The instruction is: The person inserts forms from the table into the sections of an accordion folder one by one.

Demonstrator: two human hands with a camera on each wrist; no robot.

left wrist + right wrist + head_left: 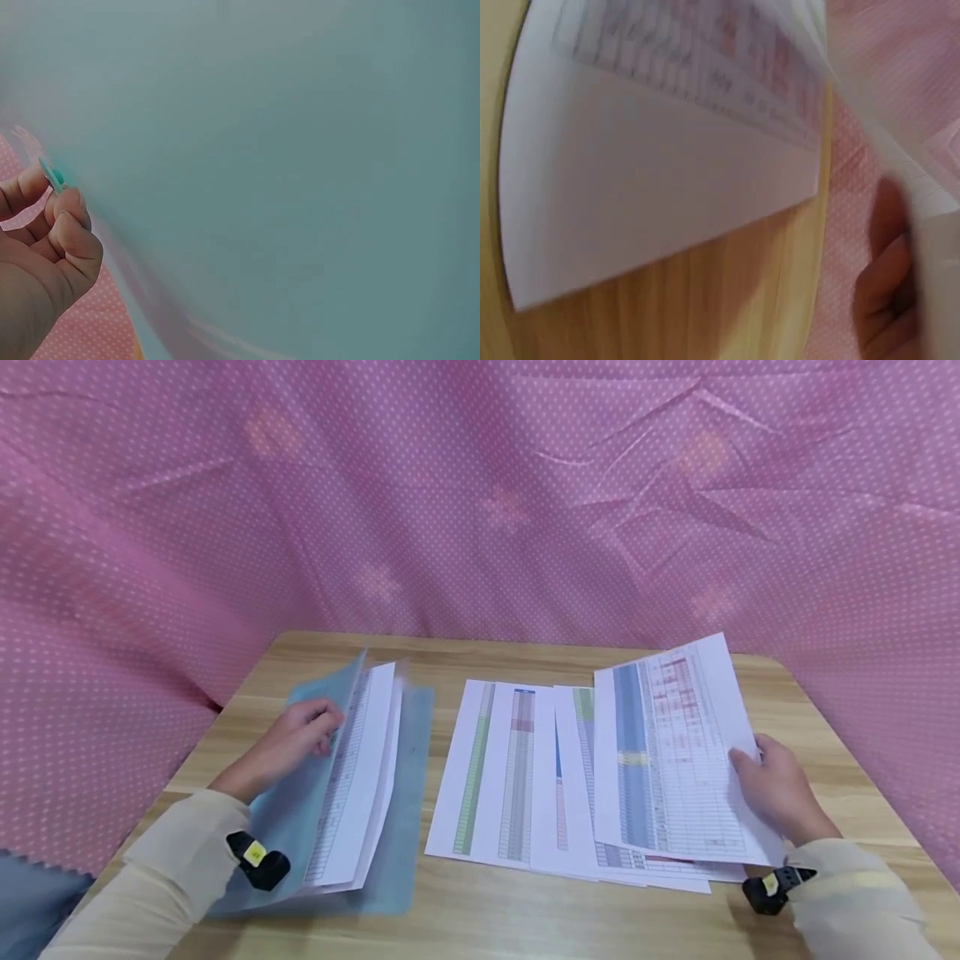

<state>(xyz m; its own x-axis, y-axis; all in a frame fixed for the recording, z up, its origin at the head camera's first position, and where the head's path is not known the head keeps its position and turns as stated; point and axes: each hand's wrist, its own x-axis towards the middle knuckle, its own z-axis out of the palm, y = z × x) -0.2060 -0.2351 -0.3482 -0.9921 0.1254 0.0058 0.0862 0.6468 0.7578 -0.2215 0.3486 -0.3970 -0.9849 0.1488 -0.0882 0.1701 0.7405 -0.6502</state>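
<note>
From the head view we see our left hand point(296, 739) lifting the translucent blue folder cover point(318, 752) off the sheets inside, at the left of the wooden counter point(817, 727). The left wrist view adds what is hidden there: thumb and fingers point(64, 217) pinch the cover's edge. Our right hand point(776, 793) grips a printed spreadsheet sheet point(671, 752) by its right edge, raised above the fanned printouts point(510, 768). The right wrist view is blurred, showing only paper and counter.
</note>
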